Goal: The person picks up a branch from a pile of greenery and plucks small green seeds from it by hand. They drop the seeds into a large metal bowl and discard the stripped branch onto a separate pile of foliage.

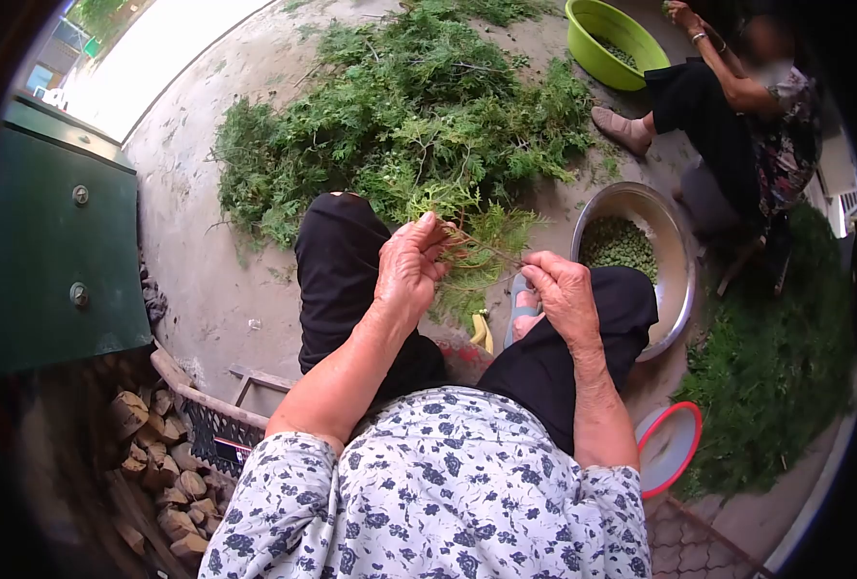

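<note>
Between my knees I hold a leafy evergreen sprig (491, 236) with a thin brown stem. My left hand (411, 262) is closed on the sprig, its thumb and fingers pinched together at the left. At the right, my right hand (562, 292) pinches the stem's end between thumb and fingertips. Just beyond my hands lies a large heap of cut evergreen branches (400, 125). Beside my right knee stands a metal basin (677, 280) with many small green cones or berries (619, 245) in it.
Another person (728, 106) sits at the upper right beside a lime-green basin (586, 60). More greenery (766, 376) is piled at the right, near a red-rimmed container (677, 454). Chopped firewood (173, 482), a black crate (218, 432) and a green metal box (52, 232) stand at the left.
</note>
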`<state>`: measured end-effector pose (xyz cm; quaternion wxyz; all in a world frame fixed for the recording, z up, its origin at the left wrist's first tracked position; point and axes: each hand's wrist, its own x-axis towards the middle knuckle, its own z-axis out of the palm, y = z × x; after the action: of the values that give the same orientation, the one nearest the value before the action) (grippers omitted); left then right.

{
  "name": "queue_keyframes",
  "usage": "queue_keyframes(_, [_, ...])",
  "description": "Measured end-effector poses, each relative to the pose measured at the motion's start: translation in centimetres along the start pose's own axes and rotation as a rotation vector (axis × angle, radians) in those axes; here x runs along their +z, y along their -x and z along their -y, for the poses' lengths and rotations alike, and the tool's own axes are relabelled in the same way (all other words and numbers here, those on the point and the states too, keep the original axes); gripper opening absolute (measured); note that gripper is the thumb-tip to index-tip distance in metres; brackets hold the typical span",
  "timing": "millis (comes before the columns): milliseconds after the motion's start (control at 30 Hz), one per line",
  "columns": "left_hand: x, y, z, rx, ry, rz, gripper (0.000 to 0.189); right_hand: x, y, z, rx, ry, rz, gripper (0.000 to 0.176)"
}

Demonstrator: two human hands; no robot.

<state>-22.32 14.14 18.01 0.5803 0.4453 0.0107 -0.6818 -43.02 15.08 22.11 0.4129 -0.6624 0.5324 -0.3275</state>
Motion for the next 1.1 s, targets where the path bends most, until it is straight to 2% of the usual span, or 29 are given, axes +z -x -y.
queue_keyframes(33, [-0.1, 0.0, -0.5, 0.006, 0.011, 0.004, 0.016, 0.0, -0.2, 0.2, -0.009, 0.008, 0.005, 0.014])
queue_keyframes(100, [0.0, 0.1, -1.6, 0.146, -0.020, 0.017, 0.017, -0.8, -0.5, 0.4, 0.265, -0.194, -0.067, 0.012])
queue_keyframes(167, [-0.8, -0.3, -2.8, 0.211, 0.057, 0.074, 0.018, -1.7, -0.8, -0.5, 0.251, -0.276, -0.099, 0.012])
queue_keyframes(233, [-0.7, 0.3, -3.7, 0.200, 0.034, 0.054, 0.017, -2.4, -0.8, -0.6, 0.327, -0.580, -0.137, 0.013])
queue_keyframes(400, [-1.0, 1.3, -5.1, 0.199, 0.035, 0.064, 0.016, -2.6, -1.1, 0.3, 0.315, -0.553, -0.126, 0.015])
queue_keyframes(467, [-1.1, 1.6, -6.2, 0.269, 0.067, 0.123, 0.016, -2.7, -1.5, 0.5, 0.232, -0.330, -0.161, 0.014])
queue_keyframes(500, [-1.2, 1.9, -7.0, 0.310, 0.064, 0.113, 0.016, -2.8, -1.5, 0.7, 0.227, -0.333, -0.159, 0.014])
queue_keyframes(567, [-1.5, 1.9, -8.8, 0.390, 0.086, 0.106, 0.016, -3.0, -2.0, 1.1, -0.119, 0.207, -0.166, 0.012])
queue_keyframes(633, [-1.4, 1.9, -10.5, 0.457, 0.115, 0.067, 0.015, -2.8, -2.6, 1.1, -0.151, 0.265, -0.140, 0.012])
queue_keyframes(700, [-1.0, 1.7, -11.8, 0.494, 0.154, 0.041, 0.012, -2.5, -3.0, -0.4, -0.170, 0.314, 0.037, 0.012])
queue_keyframes(867, [2.3, -0.1, -14.0, 0.462, 0.216, 0.052, 0.012, -1.2, -3.0, -1.8, -0.027, 0.575, 0.405, 0.015])
queue_keyframes(967, [4.5, -3.7, -14.6, 0.385, 0.274, 0.064, 0.011, 0.6, -3.8, -8.0, -0.018, 0.731, 0.727, 0.018])
queue_keyframes(1033, [5.9, -6.6, -14.9, 0.382, 0.284, 0.009, 0.011, 1.3, -4.0, -6.0, 0.067, 0.807, 0.933, 0.019])
queue_keyframes(1100, [6.7, -9.0, -15.0, 0.367, 0.270, -0.028, 0.011, 3.3, -4.2, -8.4, 0.177, 0.940, 1.057, 0.021])
